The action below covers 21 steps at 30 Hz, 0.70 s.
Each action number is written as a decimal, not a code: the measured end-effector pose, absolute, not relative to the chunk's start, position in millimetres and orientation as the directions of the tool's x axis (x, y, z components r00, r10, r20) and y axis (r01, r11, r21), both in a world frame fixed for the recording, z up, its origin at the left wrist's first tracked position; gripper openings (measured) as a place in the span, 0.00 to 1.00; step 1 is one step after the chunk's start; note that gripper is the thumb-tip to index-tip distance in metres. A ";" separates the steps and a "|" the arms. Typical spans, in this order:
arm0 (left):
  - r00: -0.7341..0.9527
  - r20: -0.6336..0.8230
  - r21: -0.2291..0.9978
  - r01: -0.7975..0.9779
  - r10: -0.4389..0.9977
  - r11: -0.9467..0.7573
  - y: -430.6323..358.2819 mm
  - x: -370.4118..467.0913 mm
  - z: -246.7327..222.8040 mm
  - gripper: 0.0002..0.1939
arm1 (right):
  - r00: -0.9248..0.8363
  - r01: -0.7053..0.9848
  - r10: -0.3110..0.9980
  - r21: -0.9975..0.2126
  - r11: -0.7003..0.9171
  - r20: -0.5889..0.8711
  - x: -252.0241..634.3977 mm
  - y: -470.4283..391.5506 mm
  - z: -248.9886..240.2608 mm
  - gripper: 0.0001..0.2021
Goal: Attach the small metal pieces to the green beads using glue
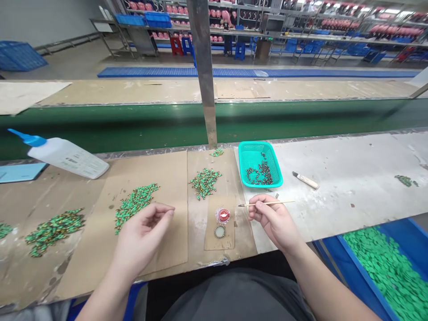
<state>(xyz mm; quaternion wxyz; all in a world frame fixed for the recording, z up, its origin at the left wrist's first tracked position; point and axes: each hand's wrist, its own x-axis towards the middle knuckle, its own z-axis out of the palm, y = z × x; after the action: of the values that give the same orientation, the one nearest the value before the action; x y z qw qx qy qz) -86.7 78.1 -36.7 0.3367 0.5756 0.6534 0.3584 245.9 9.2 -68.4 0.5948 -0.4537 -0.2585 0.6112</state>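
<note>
My right hand point(272, 220) pinches a thin wooden paintbrush point(279, 202), its dark tip pointing left. Just left of that tip, a cap filled with red paint point(224, 216) and a second cap with pale contents point(220, 232) sit on a small cardboard piece point(210, 243). My left hand point(145, 234) hovers over the cardboard sheet point(172, 249), thumb and forefinger pressed together; whatever is between them, if anything, is too small to make out. Beside it lies a pile of small green and gold pieces point(135, 203). Another such pile point(204, 182) lies behind the caps.
A turquoise basket point(245, 178) holds small dark pieces. Right of it lies a knife-like tool point(306, 180). A white bottle with a blue nozzle point(70, 156) leans at the left, near another green pile point(55, 229). A metal post point(203, 67) rises behind; a blue bin point(351, 267) stands lower right.
</note>
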 end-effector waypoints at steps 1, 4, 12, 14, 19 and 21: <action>-0.156 -0.023 0.858 0.504 0.988 0.099 83.1 -93.9 -37.2 0.18 | 0.122 -0.487 0.960 -0.858 -0.162 -0.250 248.3 9.0 -70.2 0.23; -0.336 0.017 0.864 0.479 0.942 0.156 104.3 -120.7 -37.0 0.16 | 0.134 -0.469 0.955 -0.866 -0.175 -0.266 254.5 9.3 -78.7 0.24; -0.755 0.277 0.835 0.496 0.595 0.240 183.5 -192.8 -26.0 0.17 | 0.174 -0.467 0.938 -0.864 -0.188 -0.298 258.9 6.4 -97.6 0.25; -0.760 0.316 0.809 0.529 0.569 0.257 197.6 -208.8 -22.9 0.24 | 0.171 -0.483 0.938 -0.856 -0.186 -0.301 260.6 4.0 -99.6 0.24; -0.710 0.318 0.766 0.583 0.628 0.271 231.5 -235.6 -17.7 0.25 | 0.185 -0.465 0.920 -0.855 -0.227 -0.345 269.0 4.0 -111.7 0.25; -0.667 0.297 0.766 0.594 0.683 0.247 241.8 -235.7 -15.6 0.25 | 0.204 -0.451 0.912 -0.861 -0.236 -0.357 270.7 4.1 -114.8 0.26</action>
<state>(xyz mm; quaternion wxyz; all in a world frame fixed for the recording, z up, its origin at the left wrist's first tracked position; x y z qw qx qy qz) -235.7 241.8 -15.6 0.0486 0.4050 0.7882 0.4609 270.7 4.1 -114.8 0.5771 -0.5188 -0.2218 0.5905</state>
